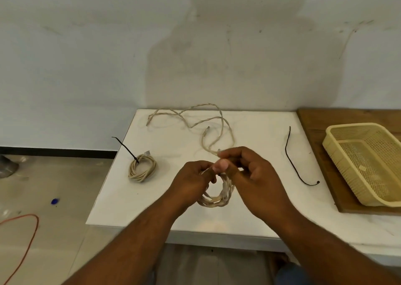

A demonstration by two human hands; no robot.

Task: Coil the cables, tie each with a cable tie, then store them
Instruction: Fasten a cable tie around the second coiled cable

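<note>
Over the middle of the white table [260,215], my left hand [191,182] grips the top of a partly wound beige cable coil [217,200]. My right hand [253,174] pinches the same cable just beside it. The cable's loose length [191,124] trails in bends toward the far edge. A finished beige coil [142,168], bound with a black cable tie [125,149], lies at the table's left. A loose black cable tie [291,161] lies to the right of my hands.
A cream plastic basket [338,161] stands on a wooden board [312,119] at the right. A wall runs close behind the table. On the floor to the left lie an orange cord [32,228] and a small blue object [55,201].
</note>
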